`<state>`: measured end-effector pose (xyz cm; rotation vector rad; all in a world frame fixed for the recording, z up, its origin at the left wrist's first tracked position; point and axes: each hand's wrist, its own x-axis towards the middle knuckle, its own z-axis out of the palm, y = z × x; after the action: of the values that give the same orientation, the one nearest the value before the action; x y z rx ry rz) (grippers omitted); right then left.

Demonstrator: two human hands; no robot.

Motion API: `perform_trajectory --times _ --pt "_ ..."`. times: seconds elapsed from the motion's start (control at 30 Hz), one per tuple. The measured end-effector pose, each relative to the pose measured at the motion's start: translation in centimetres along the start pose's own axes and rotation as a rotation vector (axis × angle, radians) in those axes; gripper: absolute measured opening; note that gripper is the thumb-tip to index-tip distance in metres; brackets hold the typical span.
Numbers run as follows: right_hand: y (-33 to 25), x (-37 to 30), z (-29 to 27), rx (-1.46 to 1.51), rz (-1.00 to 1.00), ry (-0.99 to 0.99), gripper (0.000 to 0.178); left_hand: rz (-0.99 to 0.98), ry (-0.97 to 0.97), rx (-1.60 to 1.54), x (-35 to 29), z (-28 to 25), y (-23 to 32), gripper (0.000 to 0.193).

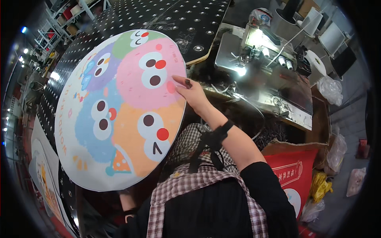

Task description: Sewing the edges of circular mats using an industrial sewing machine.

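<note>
A large round mat (pixel 85 158) printed with cartoon fluffy faces in pink, blue, orange, purple and green lies on a black studded table, its near edge jutting toward me. My right hand (pixel 193 93) is at the mat's right edge, with index finger and thumb stretched apart over the pink face. A small dark thing (pixel 188 83) shows between the fingers of that hand, too small to name. Below the mat's near edge only the wrist of my left arm (pixel 127 201) shows. My left hand itself is hidden under the mat.
The black table (pixel 174 20) with metal studs spreads to the far side. An industrial sewing machine (pixel 258 49) with a lit lamp stands at right, with white thread cones (pixel 315 61) beyond it. A red printed sheet (pixel 293 174) hangs below. Another printed mat (pixel 41 170) is at left.
</note>
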<state>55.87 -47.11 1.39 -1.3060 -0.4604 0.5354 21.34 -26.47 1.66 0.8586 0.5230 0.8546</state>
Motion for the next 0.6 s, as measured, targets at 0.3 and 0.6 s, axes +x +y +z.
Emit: perform_trajectory --times 0.3,0.6 --pt "-0.2 -6.5 -2.7 0.239 -0.057 0.247 0.037 0.087 -0.009 0.212 0.3 -4.0 6.5 0.053" --pt "-0.4 -9.0 -7.7 0.187 -0.224 0.490 0.036 -0.238 -0.099 0.036 10.0 2.6 2.8 0.042"
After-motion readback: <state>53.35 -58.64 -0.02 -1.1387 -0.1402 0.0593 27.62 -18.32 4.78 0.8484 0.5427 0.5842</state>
